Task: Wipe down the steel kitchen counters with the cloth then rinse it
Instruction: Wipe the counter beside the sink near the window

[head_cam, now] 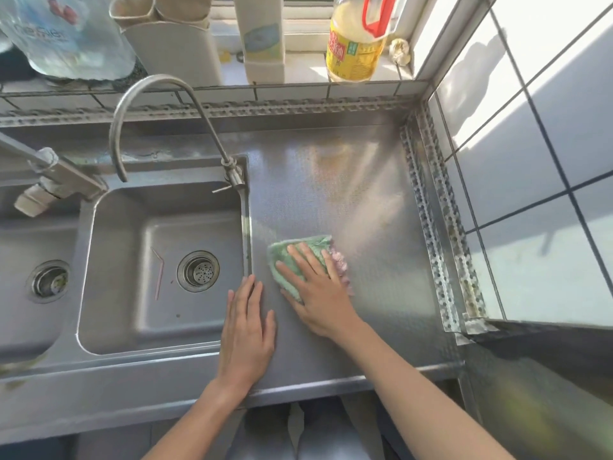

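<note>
Cloth (pixel 306 260), green with a pink edge, lies flat on the steel counter (pixel 358 200), pinned under the right hand (pixel 318 290). Head view only.

Right hand: fingers straight and spread, palm down, pressing the cloth onto the counter; nothing is curled round it. Cloth pokes out beyond the fingertips and along the little-finger side.

Left hand (pixel 247 330): flat on bare counter just beside the right hand, fingers straight and together, holding nothing. Its fingertips reach the raised rim of the sink (pixel 132 327), which sits directly off its outer side.

Inside that basin: a round drain strainer (pixel 198 271) and a bent pink straw (pixel 159 272).

Ahead of the left fingertips, a curved gooseneck tap (pixel 159 91) rises from the sink corner.

Far beyond the right hand, on the window ledge, a yellow oil bottle (pixel 356 44) stands upright. Tiled wall (pixel 530 144) borders the counter past the right hand's outer side.
</note>
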`<action>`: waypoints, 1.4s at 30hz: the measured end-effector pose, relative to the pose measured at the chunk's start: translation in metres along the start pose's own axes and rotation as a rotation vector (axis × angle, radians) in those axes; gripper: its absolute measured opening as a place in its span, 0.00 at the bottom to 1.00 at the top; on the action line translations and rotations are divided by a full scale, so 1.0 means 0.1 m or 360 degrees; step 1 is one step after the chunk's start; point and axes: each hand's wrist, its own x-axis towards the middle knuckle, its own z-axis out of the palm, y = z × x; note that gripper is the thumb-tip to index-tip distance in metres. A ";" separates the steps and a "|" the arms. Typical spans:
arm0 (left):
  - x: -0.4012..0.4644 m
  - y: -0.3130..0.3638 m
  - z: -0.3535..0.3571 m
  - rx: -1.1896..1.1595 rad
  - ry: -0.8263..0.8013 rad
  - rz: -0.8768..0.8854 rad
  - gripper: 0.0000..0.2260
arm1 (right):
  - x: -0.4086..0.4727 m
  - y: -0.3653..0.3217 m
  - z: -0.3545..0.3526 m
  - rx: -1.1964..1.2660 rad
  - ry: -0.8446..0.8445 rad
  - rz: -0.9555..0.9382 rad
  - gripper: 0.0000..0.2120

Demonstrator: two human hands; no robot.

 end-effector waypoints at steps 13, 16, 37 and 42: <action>0.99 0.34 0.14 0.0044 0.0050 -0.0049 0.25 | 0.09 1.10 -0.49 0.0031 0.0032 0.0873 0.33; 0.98 0.42 0.19 0.0110 0.0109 -0.0056 0.25 | 0.27 0.77 -0.38 0.0058 0.0025 0.0624 0.29; 1.51 0.32 0.25 0.0142 0.0287 -0.0089 0.25 | 0.46 1.06 -0.44 0.0086 -0.0034 -0.0023 0.26; 1.52 0.32 0.28 0.0115 0.0314 -0.0086 0.25 | 0.79 1.86 -0.86 0.0082 0.0089 0.0665 0.26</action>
